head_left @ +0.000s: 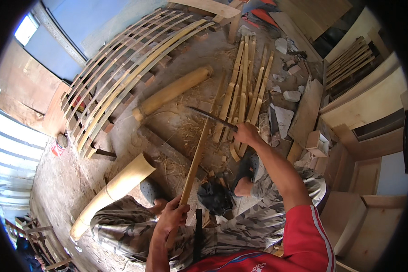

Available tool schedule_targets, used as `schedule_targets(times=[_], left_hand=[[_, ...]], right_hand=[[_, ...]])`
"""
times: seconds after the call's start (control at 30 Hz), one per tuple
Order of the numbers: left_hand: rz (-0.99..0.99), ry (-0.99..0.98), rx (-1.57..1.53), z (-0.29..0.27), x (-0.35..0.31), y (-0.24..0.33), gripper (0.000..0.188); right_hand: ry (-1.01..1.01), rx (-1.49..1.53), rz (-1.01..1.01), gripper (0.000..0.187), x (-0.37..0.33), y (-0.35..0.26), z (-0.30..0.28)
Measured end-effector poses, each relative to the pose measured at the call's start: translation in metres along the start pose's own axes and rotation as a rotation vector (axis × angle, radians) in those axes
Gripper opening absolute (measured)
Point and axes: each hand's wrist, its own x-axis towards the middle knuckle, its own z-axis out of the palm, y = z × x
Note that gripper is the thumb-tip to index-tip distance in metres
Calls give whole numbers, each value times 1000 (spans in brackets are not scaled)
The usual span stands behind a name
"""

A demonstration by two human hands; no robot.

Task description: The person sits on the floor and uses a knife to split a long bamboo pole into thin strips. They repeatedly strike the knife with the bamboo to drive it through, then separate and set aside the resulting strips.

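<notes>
My left hand [172,216] is closed round the lower end of a long bamboo strip [196,158], close to my lap. The strip slants up and away from me between my feet. My right hand [248,134] grips the handle of a long, dark-bladed knife [215,119]. Its blade points left and lies across the upper part of the strip; I cannot tell how deep the edge sits. Beside my left leg leans a split half of a thick bamboo pole [115,186], its hollow end toward the middle.
A thick bamboo piece [174,92] lies ahead on the littered floor. Several cut strips [242,86] are bundled at the far right of it. Long slats [136,68] rest on bricks at the far left. Broken stones [283,119] and wooden boxes [318,143] stand right.
</notes>
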Motion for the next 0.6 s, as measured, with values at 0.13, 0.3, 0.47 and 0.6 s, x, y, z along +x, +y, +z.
schedule_targets(times=[0.13, 0.3, 0.47, 0.6], left_hand=[[-20, -5, -33, -6, -2, 1, 53], [-33, 14, -8, -4, -2, -6, 55], [-43, 33, -41, -9, -4, -8, 56], [-72, 30, -31, -3, -11, 5, 58]], right_hand=[[-9, -37, -154, 29, 8, 7, 4], [69, -46, 142, 23, 43, 38, -1], [114, -63, -167, 27, 53, 35, -7], [94, 269, 501, 29, 106, 57, 0]])
